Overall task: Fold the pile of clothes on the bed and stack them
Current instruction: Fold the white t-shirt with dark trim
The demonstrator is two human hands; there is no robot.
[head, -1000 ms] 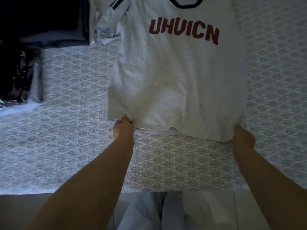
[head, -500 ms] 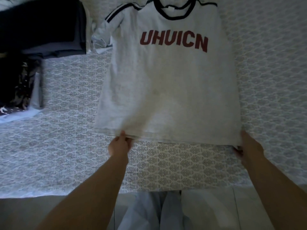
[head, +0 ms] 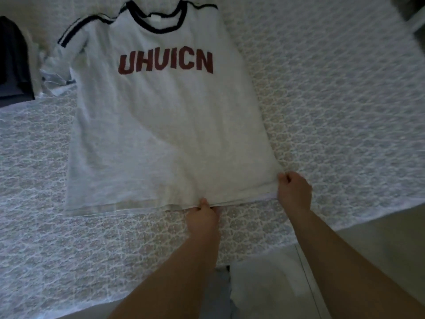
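A white T-shirt (head: 165, 125) with a dark collar, striped left sleeve and red "UHUICN" lettering lies face up and flat on the patterned bedspread (head: 333, 107). My left hand (head: 203, 215) pinches the bottom hem near its middle. My right hand (head: 295, 189) grips the hem at the shirt's bottom right corner. The right sleeve is tucked out of sight.
Dark folded clothes (head: 12, 63) sit at the far left edge of the bed, with a crumpled pale garment (head: 54, 72) beside the shirt's sleeve. The bed's front edge runs along the bottom, with pale floor (head: 271, 284) below it.
The shirt has been pulled towards me and laid flat. My left hand has moved right along the hem towards its middle, and the view has shifted left.
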